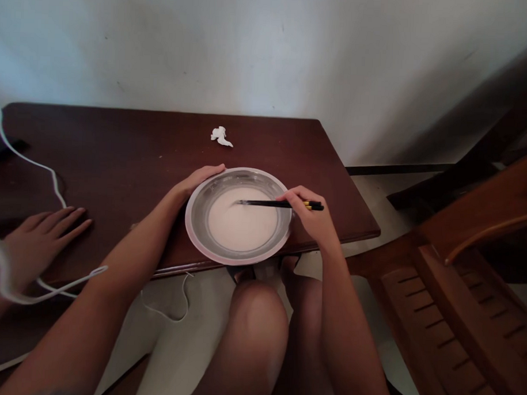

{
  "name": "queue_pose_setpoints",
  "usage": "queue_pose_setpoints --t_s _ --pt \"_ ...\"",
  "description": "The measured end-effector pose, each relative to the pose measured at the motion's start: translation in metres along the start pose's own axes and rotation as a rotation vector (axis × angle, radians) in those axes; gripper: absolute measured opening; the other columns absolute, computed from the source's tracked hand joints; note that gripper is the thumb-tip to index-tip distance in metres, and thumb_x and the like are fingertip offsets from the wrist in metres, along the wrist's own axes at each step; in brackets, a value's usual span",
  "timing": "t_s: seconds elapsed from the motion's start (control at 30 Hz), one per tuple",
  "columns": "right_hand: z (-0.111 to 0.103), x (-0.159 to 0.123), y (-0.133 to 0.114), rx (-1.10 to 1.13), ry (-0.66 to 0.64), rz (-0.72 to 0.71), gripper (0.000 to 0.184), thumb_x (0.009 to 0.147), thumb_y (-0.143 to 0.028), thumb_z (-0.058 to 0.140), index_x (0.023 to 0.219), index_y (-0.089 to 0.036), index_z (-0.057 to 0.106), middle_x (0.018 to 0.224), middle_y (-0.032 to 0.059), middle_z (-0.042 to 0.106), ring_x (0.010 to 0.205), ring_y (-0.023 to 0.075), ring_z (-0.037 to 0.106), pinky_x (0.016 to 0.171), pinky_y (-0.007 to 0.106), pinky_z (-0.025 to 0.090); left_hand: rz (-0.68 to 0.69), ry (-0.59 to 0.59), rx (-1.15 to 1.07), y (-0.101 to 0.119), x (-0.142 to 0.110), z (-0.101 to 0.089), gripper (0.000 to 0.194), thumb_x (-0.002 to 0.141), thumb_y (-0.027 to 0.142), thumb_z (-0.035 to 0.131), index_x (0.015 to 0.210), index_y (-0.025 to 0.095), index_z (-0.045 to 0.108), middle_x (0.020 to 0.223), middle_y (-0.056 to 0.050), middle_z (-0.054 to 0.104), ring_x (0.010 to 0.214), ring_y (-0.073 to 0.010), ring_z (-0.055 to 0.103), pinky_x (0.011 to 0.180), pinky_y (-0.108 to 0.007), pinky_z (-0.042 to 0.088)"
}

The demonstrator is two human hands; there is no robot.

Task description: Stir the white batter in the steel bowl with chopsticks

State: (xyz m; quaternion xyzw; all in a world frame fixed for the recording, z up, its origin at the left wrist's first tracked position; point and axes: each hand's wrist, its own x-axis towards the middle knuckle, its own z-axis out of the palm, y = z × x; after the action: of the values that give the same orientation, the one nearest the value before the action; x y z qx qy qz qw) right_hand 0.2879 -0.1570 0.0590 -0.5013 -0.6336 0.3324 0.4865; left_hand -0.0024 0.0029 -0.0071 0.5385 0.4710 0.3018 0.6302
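Note:
A wide metal bowl (195,229) sits at the front edge of the dark wooden table, partly over the edge. Cloudy white liquid (240,228) covers its bottom. My left hand (204,173) grips the bowl's left rim, most of its fingers hidden behind the wall. Black chopsticks (267,203) with yellow bands are pinched in my right hand (308,209), above the right rim. Their tips dip into the liquid near the middle of the bowl.
Crumpled white tissue (221,136) lies on the table (118,140) behind the bowl. Another person's hand (44,236) rests flat at the left, beside a white cable (35,162). A wooden chair (441,301) stands at the right. A pale wall (186,51) rises behind.

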Motion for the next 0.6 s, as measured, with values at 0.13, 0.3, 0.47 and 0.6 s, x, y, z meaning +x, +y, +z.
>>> queue_pose_setpoints --t_s 0.13,0.3,0.47,0.6 --pt "-0.007 -0.002 0.001 0.059 0.163 0.063 0.032 0.095 -0.039 0.060 0.070 -0.023 0.069 0.069 -0.0003 0.071 0.072 0.0177 0.070 0.076 0.033 0.054 0.012 -0.011 0.026 0.001 0.000 0.000 0.048 0.071 0.063 0.078 0.084 0.016 0.080 0.083 -0.009 0.078 0.082 -0.0273 0.072 0.085 -0.040 0.057" --pt "0.002 -0.002 -0.001 0.031 -0.072 0.002 0.025 0.094 -0.035 0.062 0.077 -0.024 0.076 0.085 0.0012 0.078 0.087 0.0186 0.072 0.083 0.032 0.054 0.043 -0.023 0.067 0.004 -0.001 0.000 0.038 0.072 0.053 0.078 0.086 0.018 0.080 0.086 -0.005 0.078 0.089 -0.0266 0.071 0.090 -0.037 0.056" --pt "-0.003 0.000 0.005 0.033 0.173 0.042 0.031 0.095 -0.040 0.060 0.072 -0.023 0.070 0.071 0.0001 0.073 0.075 0.0182 0.071 0.077 0.033 0.054 0.026 0.013 0.120 0.007 -0.003 0.002 0.038 0.072 0.053 0.075 0.087 0.018 0.080 0.087 -0.006 0.078 0.094 -0.0299 0.071 0.087 -0.038 0.056" --pt "-0.001 -0.003 0.001 0.106 0.043 0.078 0.031 0.094 -0.041 0.061 0.070 -0.023 0.069 0.069 -0.0005 0.073 0.071 0.0179 0.072 0.074 0.032 0.055 0.023 0.003 0.114 0.006 -0.001 0.001 0.037 0.072 0.052 0.075 0.087 0.018 0.080 0.087 -0.006 0.078 0.094 -0.0298 0.071 0.089 -0.039 0.057"
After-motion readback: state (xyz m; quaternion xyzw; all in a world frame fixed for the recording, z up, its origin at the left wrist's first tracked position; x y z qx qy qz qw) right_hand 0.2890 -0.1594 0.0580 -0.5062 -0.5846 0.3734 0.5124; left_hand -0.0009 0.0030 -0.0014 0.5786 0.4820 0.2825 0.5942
